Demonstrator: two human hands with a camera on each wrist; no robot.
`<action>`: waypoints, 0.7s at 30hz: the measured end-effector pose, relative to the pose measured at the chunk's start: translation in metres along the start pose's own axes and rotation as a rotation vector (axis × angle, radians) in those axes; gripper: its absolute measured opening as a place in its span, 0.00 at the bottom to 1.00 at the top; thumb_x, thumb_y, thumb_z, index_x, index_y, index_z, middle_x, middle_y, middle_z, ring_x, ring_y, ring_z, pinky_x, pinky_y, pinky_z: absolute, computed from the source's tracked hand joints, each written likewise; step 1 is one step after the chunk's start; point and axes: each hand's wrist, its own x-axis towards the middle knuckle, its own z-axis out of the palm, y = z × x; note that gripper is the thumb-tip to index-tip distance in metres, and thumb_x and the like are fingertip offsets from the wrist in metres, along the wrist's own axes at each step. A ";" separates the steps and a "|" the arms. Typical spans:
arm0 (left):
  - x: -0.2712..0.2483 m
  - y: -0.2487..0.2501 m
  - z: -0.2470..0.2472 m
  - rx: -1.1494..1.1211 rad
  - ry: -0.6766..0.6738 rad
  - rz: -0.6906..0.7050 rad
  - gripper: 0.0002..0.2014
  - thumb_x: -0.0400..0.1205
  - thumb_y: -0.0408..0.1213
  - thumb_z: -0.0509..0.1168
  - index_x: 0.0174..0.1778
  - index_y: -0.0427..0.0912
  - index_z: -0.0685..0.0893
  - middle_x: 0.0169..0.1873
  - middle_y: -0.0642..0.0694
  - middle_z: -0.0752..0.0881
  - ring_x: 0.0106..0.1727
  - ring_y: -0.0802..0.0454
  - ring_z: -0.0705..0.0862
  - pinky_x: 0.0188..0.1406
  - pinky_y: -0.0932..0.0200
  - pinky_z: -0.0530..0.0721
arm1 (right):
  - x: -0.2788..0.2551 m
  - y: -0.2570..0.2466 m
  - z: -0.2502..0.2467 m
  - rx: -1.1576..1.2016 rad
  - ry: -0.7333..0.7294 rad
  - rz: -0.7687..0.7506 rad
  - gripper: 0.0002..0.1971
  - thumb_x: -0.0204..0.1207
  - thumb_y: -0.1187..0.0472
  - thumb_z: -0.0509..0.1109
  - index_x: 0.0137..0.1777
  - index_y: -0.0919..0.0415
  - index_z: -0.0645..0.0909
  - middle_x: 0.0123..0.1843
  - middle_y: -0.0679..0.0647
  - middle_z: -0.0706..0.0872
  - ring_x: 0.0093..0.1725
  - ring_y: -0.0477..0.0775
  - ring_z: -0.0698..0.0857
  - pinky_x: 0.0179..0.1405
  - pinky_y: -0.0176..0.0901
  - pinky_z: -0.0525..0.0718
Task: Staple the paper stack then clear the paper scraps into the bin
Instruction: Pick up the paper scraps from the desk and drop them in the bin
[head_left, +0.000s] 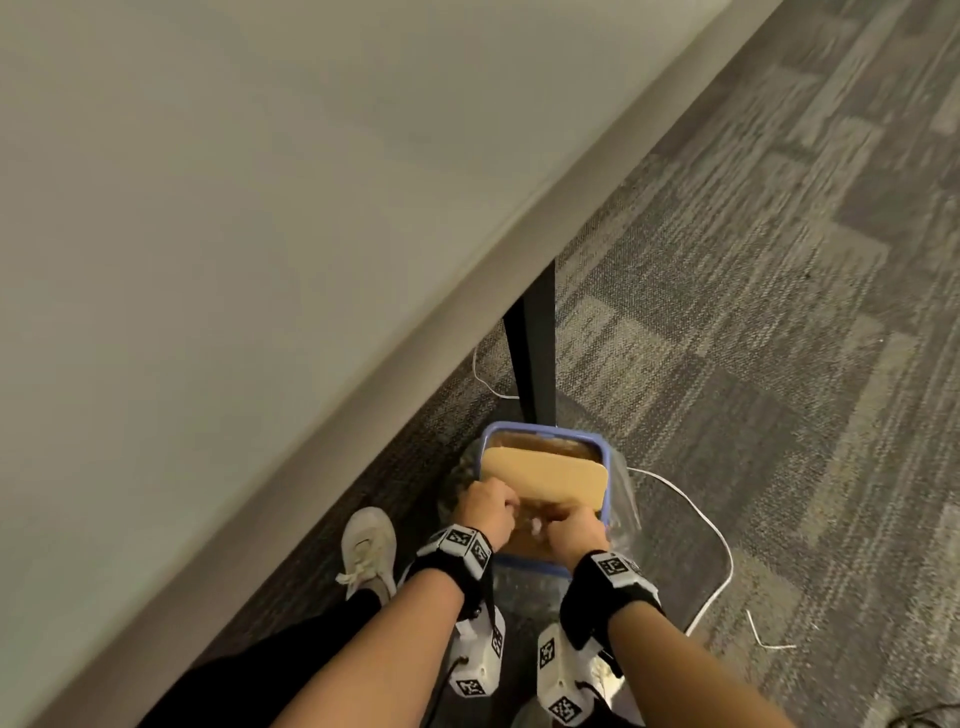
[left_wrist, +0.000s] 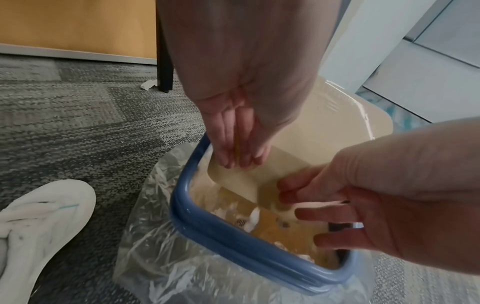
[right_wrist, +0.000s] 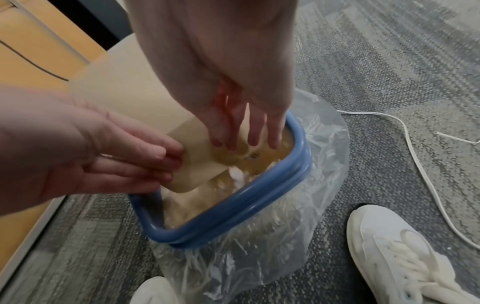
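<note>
Both hands are held over the bin (head_left: 540, 430) at 6 o'clock in the head view, low on the carpet (head_left: 753, 312) beside the bench (head_left: 260, 208) and its dark leg (head_left: 535, 353). The left hand (left_wrist: 241, 115) is seen from its wrist with fingers (left_wrist: 226, 148) straight and close together, tips laid on a tan board (left_wrist: 335, 115) that leans tilted into the bin's mouth. The right hand (right_wrist: 233, 98) has its fingers spread and pointing down over the board's lower edge (nothing is seen gripped by either). White paper scraps (right_wrist: 237, 174) lie inside the bin below the board. A clear bag (right_wrist: 324, 144) is draped over the blue rim. A white cord (head_left: 711, 530) trails at 4 o'clock; white shoes (right_wrist: 400, 251) stand by the bin.
</note>
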 end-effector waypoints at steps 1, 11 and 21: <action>-0.001 -0.001 -0.001 0.001 -0.022 -0.003 0.14 0.82 0.34 0.62 0.59 0.45 0.89 0.63 0.43 0.86 0.65 0.43 0.83 0.65 0.56 0.79 | 0.000 0.000 0.000 -0.008 -0.002 -0.006 0.17 0.79 0.67 0.60 0.65 0.63 0.81 0.67 0.66 0.82 0.66 0.65 0.80 0.57 0.46 0.78; -0.020 0.018 -0.029 -0.015 -0.017 0.025 0.10 0.77 0.29 0.66 0.42 0.44 0.92 0.51 0.45 0.91 0.56 0.44 0.87 0.59 0.56 0.84 | -0.015 -0.011 -0.014 0.067 -0.100 -0.111 0.19 0.77 0.70 0.58 0.63 0.60 0.84 0.66 0.60 0.84 0.67 0.61 0.80 0.68 0.47 0.77; -0.159 0.098 -0.108 0.085 0.166 0.358 0.09 0.83 0.40 0.60 0.53 0.44 0.84 0.57 0.44 0.82 0.60 0.43 0.84 0.58 0.50 0.80 | -0.146 -0.061 -0.133 0.385 0.230 -0.385 0.16 0.77 0.68 0.63 0.64 0.63 0.81 0.64 0.62 0.85 0.64 0.62 0.82 0.68 0.53 0.78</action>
